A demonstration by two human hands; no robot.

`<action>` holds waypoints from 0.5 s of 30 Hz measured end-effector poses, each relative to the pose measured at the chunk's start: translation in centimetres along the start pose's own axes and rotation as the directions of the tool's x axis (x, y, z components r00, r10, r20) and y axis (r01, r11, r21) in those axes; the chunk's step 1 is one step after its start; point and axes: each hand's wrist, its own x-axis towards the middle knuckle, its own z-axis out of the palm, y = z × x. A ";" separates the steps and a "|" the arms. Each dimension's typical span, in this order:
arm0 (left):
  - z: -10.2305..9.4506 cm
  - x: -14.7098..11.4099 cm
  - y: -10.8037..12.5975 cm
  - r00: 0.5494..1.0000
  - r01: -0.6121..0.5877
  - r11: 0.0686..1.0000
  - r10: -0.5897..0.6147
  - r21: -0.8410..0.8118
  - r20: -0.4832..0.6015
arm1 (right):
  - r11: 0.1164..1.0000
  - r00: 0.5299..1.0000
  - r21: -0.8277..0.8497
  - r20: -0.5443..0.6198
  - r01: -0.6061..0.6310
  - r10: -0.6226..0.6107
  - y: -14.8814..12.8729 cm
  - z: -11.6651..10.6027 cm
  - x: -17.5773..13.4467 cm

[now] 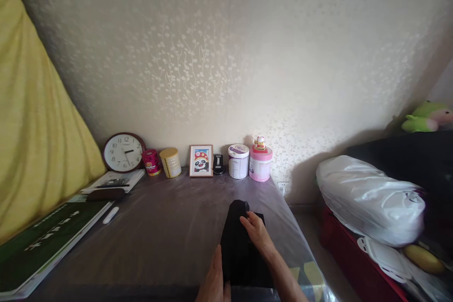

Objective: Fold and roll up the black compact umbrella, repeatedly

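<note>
A folded piece of black cloth [240, 255] lies at the front right of the covered table, its exact kind unclear. Along the cloth's left edge rests my left hand [214, 273], fingers stretched out and thumb apart. My right hand [257, 232] is on the upper right part of the cloth, with thumb and fingers closed on a fold near the top. Dark folds hide how the layers lie.
At the table's [159, 236] back stand a clock [123, 152], a magenta tin [151, 162], a yellow tin [170, 163], a panda picture [201, 161], two tubs [238, 163] and a cat figurine [260, 144]. A green book [49, 240] lies left; a white bag [368, 198] sits right.
</note>
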 end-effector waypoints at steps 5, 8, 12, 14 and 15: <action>-1.5 0.3 0.6 0.994 -0.026 0.996 0.016 0.086 0.108 | 0.999 0.999 0.023 0.001 -0.039 0.039 -0.4 2.8 0.8; -2.7 0.1 1.7 0.994 0.014 0.994 -0.025 0.106 0.109 | 0.998 0.997 0.031 0.049 -0.052 0.051 0.1 3.9 0.9; -3.5 -0.2 2.5 0.997 0.014 0.999 -0.017 0.049 0.069 | 0.995 0.986 0.043 0.147 -0.090 0.083 0.6 4.8 0.9; -3.5 -0.5 2.2 0.997 0.004 1.000 -0.003 -0.015 0.079 | 0.993 0.977 0.067 0.199 -0.096 0.081 0.5 5.0 0.9; -3.4 -0.6 2.0 0.995 0.017 1.000 -0.014 -0.027 0.095 | 0.992 0.972 0.081 0.224 -0.097 0.076 0.3 5.0 0.8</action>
